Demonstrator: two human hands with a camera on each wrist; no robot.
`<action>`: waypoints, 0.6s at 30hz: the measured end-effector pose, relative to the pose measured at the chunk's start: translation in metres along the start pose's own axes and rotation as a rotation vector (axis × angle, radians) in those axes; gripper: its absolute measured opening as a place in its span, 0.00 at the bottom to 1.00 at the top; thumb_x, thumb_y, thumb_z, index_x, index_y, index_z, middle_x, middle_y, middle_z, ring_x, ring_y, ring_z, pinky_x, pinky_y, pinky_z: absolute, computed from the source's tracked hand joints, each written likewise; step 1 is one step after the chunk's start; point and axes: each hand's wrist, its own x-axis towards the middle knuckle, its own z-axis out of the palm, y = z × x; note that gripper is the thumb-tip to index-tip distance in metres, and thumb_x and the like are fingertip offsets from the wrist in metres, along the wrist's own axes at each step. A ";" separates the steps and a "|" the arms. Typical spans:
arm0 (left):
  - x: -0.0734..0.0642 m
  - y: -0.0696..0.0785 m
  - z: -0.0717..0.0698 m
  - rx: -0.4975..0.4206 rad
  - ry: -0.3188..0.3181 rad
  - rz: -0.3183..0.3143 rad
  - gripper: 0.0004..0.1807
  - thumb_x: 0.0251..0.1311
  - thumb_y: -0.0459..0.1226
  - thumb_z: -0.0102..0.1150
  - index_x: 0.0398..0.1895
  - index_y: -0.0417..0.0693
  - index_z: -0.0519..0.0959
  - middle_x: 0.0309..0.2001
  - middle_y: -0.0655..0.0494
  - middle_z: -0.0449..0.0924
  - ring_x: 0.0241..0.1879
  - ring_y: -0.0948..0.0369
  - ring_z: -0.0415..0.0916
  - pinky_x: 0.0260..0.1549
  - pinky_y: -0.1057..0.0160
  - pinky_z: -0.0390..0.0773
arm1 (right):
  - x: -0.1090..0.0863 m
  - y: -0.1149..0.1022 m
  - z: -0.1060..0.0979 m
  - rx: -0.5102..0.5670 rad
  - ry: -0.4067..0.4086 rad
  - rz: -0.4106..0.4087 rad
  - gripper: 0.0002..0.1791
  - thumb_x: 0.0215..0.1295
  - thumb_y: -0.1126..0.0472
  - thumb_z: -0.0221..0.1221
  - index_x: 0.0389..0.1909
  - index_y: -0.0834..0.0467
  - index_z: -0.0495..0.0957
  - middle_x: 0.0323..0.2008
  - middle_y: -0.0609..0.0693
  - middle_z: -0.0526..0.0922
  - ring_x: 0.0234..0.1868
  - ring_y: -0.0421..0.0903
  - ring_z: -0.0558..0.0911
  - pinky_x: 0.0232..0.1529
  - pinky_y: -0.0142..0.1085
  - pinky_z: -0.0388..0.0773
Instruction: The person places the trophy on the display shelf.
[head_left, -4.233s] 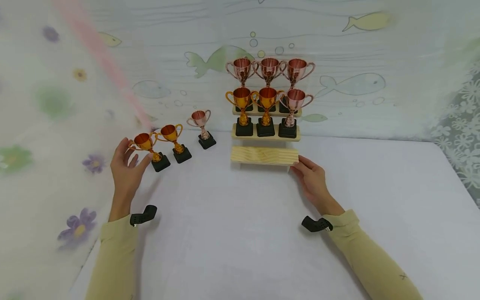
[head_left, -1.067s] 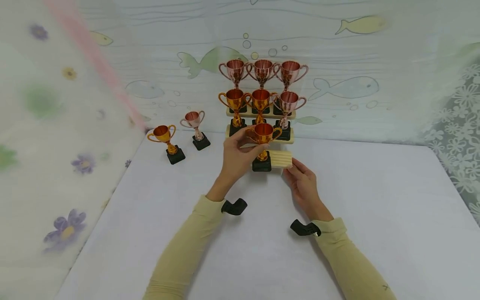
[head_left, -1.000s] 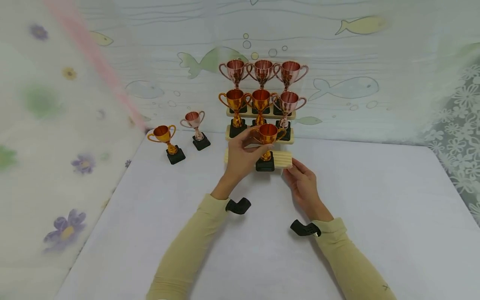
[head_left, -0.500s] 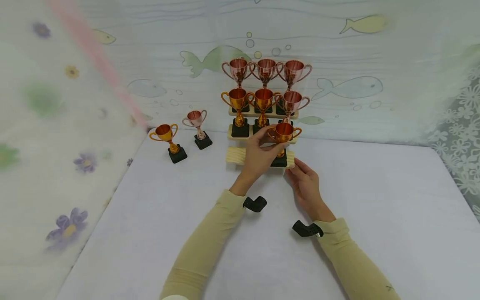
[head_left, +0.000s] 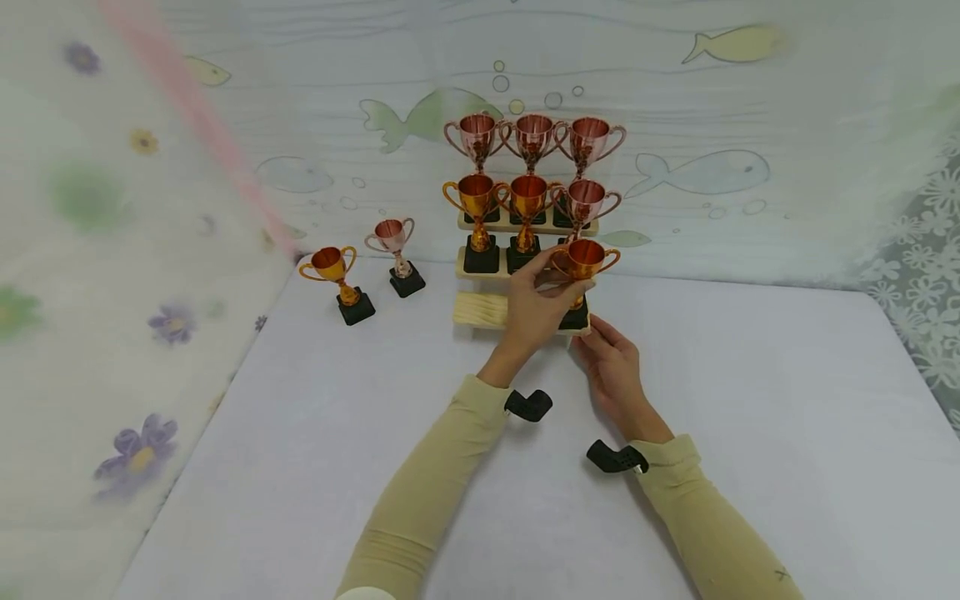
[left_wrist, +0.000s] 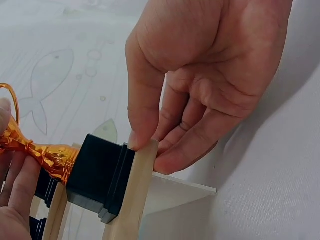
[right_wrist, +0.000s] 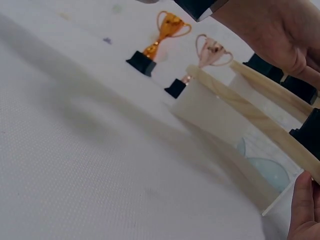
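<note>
My left hand point(head_left: 536, 312) grips a gold trophy cup point(head_left: 584, 259) by its stem, upright, its black base point(left_wrist: 97, 172) at the right end of the lowest wooden shelf point(head_left: 480, 309). Thumb and fingers of my right hand point(head_left: 615, 371) pinch that shelf's right end, as the left wrist view shows up close. Behind, the middle tier bears two gold cups point(head_left: 528, 198) and a pink cup point(head_left: 586, 200), partly hidden by my left hand and the held cup. Three pink cups point(head_left: 533, 137) stand on the top tier.
On the white table point(head_left: 300, 467) left of the stand are another gold cup point(head_left: 330, 265) and a pink cup point(head_left: 392, 237), both upright on black bases. A fish-patterned curtain point(head_left: 697, 100) rises right behind the stand. Clear supports point(left_wrist: 172, 195) hold up the lowest shelf.
My left hand has brought the gold cup from the table's left side to the lowest shelf, then along it to the right end. My right hand keeps its hold on the shelf.
</note>
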 end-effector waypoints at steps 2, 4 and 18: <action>0.001 0.000 0.001 -0.001 0.008 -0.002 0.27 0.56 0.26 0.73 0.60 0.35 0.78 0.53 0.37 0.82 0.45 0.46 0.84 0.46 0.60 0.88 | 0.001 0.000 0.000 0.004 0.002 -0.002 0.29 0.77 0.71 0.48 0.76 0.67 0.57 0.57 0.49 0.73 0.52 0.37 0.79 0.59 0.26 0.79; 0.001 -0.001 0.003 -0.005 0.020 -0.002 0.27 0.56 0.26 0.73 0.60 0.35 0.79 0.52 0.37 0.82 0.45 0.45 0.84 0.46 0.59 0.88 | 0.001 0.001 0.000 0.008 0.004 -0.006 0.29 0.77 0.72 0.48 0.76 0.67 0.57 0.55 0.48 0.74 0.51 0.37 0.79 0.59 0.26 0.79; -0.003 -0.005 0.009 0.001 0.070 -0.027 0.29 0.56 0.24 0.71 0.63 0.33 0.76 0.53 0.34 0.80 0.49 0.44 0.82 0.50 0.55 0.87 | 0.002 0.002 0.000 0.012 0.015 -0.008 0.28 0.76 0.72 0.49 0.74 0.67 0.59 0.47 0.45 0.76 0.46 0.34 0.81 0.58 0.26 0.79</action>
